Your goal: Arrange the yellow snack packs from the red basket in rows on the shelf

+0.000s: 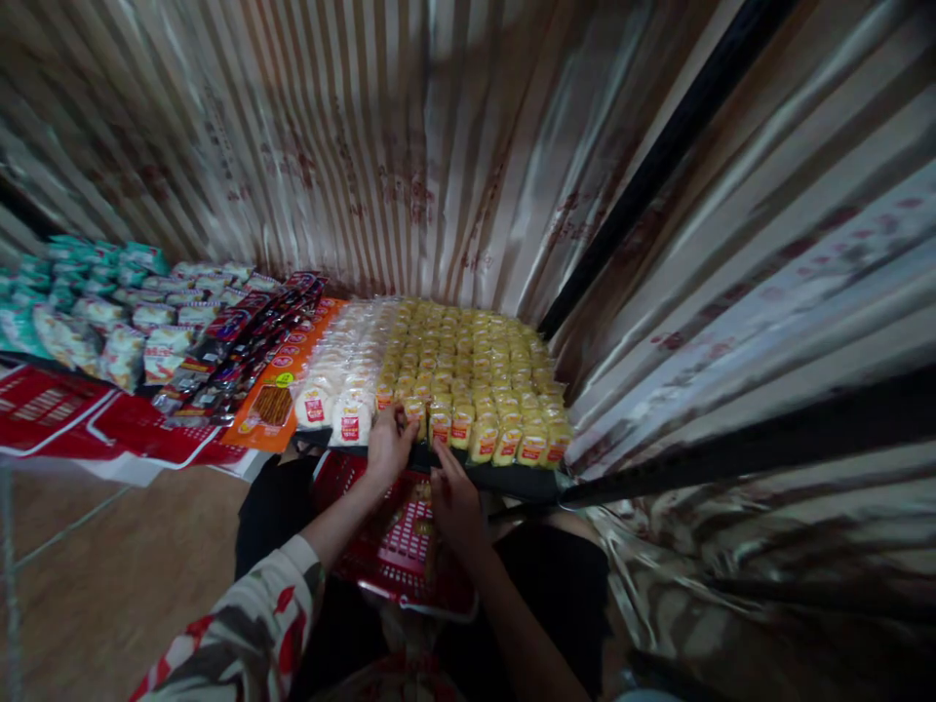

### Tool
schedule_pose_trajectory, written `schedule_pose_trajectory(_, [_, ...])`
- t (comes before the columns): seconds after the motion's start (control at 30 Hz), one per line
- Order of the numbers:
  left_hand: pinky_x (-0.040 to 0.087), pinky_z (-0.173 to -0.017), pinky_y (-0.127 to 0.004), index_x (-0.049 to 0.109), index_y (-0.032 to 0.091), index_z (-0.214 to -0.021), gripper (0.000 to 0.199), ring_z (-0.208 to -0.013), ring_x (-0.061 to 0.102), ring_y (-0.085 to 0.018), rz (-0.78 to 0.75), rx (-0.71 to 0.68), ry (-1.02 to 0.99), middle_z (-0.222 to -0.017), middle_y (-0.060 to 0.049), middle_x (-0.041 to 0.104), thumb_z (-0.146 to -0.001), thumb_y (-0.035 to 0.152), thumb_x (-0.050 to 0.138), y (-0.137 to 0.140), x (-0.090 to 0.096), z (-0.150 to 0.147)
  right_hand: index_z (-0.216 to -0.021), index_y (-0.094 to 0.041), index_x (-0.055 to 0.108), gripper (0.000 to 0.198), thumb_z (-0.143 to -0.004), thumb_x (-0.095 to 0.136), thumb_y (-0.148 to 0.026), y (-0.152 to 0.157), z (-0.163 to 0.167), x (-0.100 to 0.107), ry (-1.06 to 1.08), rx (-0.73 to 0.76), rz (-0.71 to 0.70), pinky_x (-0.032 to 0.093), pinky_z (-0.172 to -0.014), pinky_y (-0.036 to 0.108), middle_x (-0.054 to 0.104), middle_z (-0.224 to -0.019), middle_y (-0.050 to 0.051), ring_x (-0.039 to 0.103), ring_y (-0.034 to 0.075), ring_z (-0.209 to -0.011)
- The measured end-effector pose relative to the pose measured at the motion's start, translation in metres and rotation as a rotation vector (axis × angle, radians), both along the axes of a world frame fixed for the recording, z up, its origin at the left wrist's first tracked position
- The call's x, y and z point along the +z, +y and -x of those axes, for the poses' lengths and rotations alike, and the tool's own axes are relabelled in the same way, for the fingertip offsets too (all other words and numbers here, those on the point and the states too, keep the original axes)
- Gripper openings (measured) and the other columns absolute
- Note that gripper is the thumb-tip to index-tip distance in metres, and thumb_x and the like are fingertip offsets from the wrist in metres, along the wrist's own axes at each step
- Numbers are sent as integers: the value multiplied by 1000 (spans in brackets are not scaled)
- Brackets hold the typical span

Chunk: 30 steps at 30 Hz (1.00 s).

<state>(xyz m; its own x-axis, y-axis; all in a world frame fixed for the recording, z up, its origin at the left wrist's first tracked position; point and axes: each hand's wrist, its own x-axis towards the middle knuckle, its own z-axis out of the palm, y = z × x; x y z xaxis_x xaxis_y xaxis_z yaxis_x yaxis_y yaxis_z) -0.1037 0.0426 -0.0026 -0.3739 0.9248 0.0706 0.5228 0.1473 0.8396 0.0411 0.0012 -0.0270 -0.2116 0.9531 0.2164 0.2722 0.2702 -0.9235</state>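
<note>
**Shelf inspection: yellow packs under my hands at the front row**

At the far left of the shelf, I note teal packs [102, 258] in stacked rows, with white pouches [168, 351] next to them. A red banner [132, 419] hangs along the front edge below. Dark packets [226, 341] lie at a slant further right, then an orange packet [274, 375], then round white packs [351, 414] in columns.

My left hand [390, 447] is at the front of the yellow packs [504, 390], its fingers bent beside one near the row's left end. Whether it grips that pack, I cannot tell. Below, between my forearms, sits a red basket [337, 475]; a few small yellowish items show inside, too blurred to identify.

My right hand [459, 502] is just right of the left, the two apart, its fingers reaching up to the black shelf edge [526, 480] beneath the yellow packs. Its grip, too, I cannot confirm.

Handling advice: pinch one pack at a time by its sides, since the wrappers look thin and slippery; keep the printed labels facing out; steady the neighbours with the free hand, as the columns stand tightly packed and could topple forward.

To the right, a black pole [658, 166] crosses the striped curtain [351, 127].
</note>
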Motion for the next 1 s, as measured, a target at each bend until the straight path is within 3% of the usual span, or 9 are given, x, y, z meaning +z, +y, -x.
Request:
schedule_pose_trajectory(0.13, [45, -75, -30, 48, 17, -106, 28, -78, 57, -17, 1, -34, 29, -86, -4, 58, -79, 23, 55, 2, 0, -5, -124, -24, 54, 40, -87, 46, -34, 0, -1, -2, 20, -14, -2, 33, -108, 42, 53, -130, 7, 46, 22, -124])
schedule_pose_trajectory(0.3, [44, -85, -34, 47, 17, -108, 32, -98, 53, -21, -70, 43, 104, -104, -9, 53, -78, 20, 57, 4, -2, -9, -123, -25, 55, 39, -86, 47, -33, 1, -1, -4, 8, -21, -5, 34, -107, 43, 54, -129, 6, 47, 22, -123])
schedule_pose_trajectory(0.53, [46, -70, -28, 48, 17, -98, 19, -70, 53, -14, -123, 63, 5, -83, -2, 53, -84, 30, 52, 5, -5, -8, -124, -26, 54, 39, -85, 47, -25, 2, -2, -7, -20, -7, -37, 36, -106, 43, 54, -129, 5, 48, 21, -122])
schedule_pose_trajectory(0.8, [44, -69, -26, 49, 19, -88, 9, -72, 54, -14, -18, -23, 154, -75, 0, 54, -85, 27, 51, 15, 0, -8, -125, -21, 52, 43, -84, 44, -18, 4, -1, -20, -77, -32, -150, 41, -102, 38, 56, -127, 7, 51, 18, -119])
schedule_pose_trajectory(1.0, [46, -72, -27, 52, 18, -95, 12, -74, 57, -14, -22, -29, 121, -80, -1, 57, -84, 23, 52, 12, 2, -7, -125, -20, 53, 39, -87, 43, -22, 4, -1, -17, -82, -42, -167, 43, -101, 37, 57, -126, 8, 52, 19, -118])
